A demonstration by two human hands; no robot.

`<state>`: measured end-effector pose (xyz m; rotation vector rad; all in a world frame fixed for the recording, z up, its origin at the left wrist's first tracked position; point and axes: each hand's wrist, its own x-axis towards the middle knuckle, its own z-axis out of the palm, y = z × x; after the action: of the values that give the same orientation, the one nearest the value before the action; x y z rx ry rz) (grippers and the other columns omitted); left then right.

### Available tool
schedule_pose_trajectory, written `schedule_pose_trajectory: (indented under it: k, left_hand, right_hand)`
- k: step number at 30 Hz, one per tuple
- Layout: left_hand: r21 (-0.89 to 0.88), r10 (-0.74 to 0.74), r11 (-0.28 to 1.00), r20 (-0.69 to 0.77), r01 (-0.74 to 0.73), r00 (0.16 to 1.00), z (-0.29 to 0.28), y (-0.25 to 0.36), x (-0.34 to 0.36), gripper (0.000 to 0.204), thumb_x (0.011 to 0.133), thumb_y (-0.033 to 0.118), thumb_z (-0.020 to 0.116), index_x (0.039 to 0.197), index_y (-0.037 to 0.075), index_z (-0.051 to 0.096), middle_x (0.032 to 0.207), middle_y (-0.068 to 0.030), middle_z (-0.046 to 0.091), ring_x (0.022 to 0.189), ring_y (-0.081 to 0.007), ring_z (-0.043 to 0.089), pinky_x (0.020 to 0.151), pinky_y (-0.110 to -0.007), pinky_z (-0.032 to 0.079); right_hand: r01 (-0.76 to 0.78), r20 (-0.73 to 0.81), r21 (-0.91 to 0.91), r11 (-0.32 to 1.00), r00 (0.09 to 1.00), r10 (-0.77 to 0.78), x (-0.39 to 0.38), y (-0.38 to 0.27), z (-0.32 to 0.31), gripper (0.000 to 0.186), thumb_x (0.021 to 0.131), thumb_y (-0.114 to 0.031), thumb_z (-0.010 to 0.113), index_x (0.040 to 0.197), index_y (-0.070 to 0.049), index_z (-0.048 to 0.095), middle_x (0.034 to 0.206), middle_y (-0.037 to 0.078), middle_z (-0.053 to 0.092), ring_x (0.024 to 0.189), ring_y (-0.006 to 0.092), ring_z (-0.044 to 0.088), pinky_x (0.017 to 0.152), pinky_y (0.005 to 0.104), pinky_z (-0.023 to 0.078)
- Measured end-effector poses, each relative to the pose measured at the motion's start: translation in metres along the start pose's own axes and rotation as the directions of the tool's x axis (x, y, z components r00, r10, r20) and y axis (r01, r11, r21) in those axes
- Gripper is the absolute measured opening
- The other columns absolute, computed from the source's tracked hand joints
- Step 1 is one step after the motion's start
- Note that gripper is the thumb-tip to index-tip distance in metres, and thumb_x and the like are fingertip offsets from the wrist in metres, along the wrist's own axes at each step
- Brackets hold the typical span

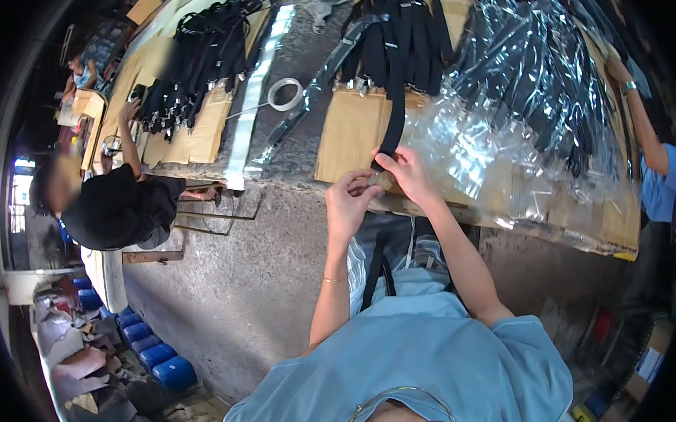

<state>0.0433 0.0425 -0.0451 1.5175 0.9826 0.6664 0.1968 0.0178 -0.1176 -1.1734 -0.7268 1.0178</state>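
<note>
At the table's near edge, both my hands meet at the lower end of a black suspender strap (394, 127). My left hand (347, 202) pinches a small pale piece at that end; its kind is too small to make out. My right hand (409, 175) grips the strap just above, thumb and fingers closed. From there the strap runs away from me to a pile of black suspenders (420, 52) with metal clips, lying on cardboard (349, 132). Right of my hands, many suspenders in clear plastic sleeves (532, 84) are heaped, with loose clear sleeves (469, 152) nearer me.
A roll of tape (285, 94) lies left of the strap, beside a long sleeved suspender (313, 82) and a shiny strip (256, 109). Farther left, a person in black (112, 209) reaches toward another suspender pile (197, 61). Another person's arm (643, 122) is at right. Blue containers (174, 371) stand lower left.
</note>
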Motion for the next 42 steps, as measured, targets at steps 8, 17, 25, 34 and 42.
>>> schedule_pose_trajectory:
  k: [8,17,25,34,42]
  left_hand:
    - [0.021,-0.025,0.999,-0.038,0.026,0.999,0.0,0.0,-0.013,0.037,0.075,-0.005,0.071,0.109,-0.007,0.056,0.081,-0.014,0.07,0.074,-0.0131,0.066,0.067,-0.022,0.052]
    - [0.167,0.013,0.986,-0.08,0.001,0.997,-0.001,0.0,-0.007,0.033,0.073,-0.004,0.073,0.103,-0.006,0.059,0.078,-0.0124,0.07,0.071,-0.0112,0.066,0.064,-0.022,0.051]
    - [0.29,0.05,0.956,-0.025,-0.04,0.998,-0.001,0.005,-0.01,0.037,0.07,-0.002,0.075,0.105,-0.004,0.061,0.077,-0.0108,0.071,0.069,-0.0097,0.065,0.063,-0.022,0.05]
    - [0.28,0.091,0.956,-0.003,-0.087,0.996,0.001,0.001,-0.006,0.037,0.069,-0.001,0.075,0.104,-0.003,0.062,0.076,-0.0117,0.071,0.069,-0.0114,0.066,0.062,-0.025,0.051]
    - [0.136,0.074,0.988,0.007,-0.074,0.997,-0.001,0.0,0.0,0.034,0.069,0.002,0.075,0.101,-0.003,0.063,0.08,-0.0135,0.07,0.074,-0.0156,0.068,0.066,-0.028,0.053]
  right_hand:
    - [0.058,-0.088,0.263,0.963,0.996,-0.035,-0.021,-0.02,0.009,0.024,0.091,-0.017,0.062,0.104,0.002,0.063,0.094,0.002,0.064,0.084,0.0066,0.057,0.073,0.0234,0.049]
    - [-0.06,0.024,0.465,0.883,0.998,0.055,-0.017,-0.025,0.007,0.022,0.092,-0.019,0.061,0.105,-0.002,0.062,0.091,-0.001,0.06,0.078,0.0058,0.054,0.066,0.0243,0.048]
    - [-0.111,0.065,0.383,0.917,0.994,0.093,-0.021,-0.024,0.005,0.024,0.092,-0.022,0.061,0.105,-0.002,0.063,0.09,-0.001,0.06,0.076,0.005,0.053,0.062,0.023,0.047]
    - [-0.14,0.113,0.266,0.954,0.987,0.113,-0.019,-0.027,0.0,0.028,0.09,-0.027,0.064,0.103,-0.003,0.064,0.087,-0.002,0.06,0.073,0.0036,0.052,0.059,0.021,0.045]
    - [-0.155,0.098,0.232,0.96,0.986,0.135,-0.011,-0.016,0.0,0.027,0.089,-0.027,0.066,0.102,-0.004,0.063,0.084,-0.003,0.061,0.063,0.0016,0.049,0.052,0.018,0.038]
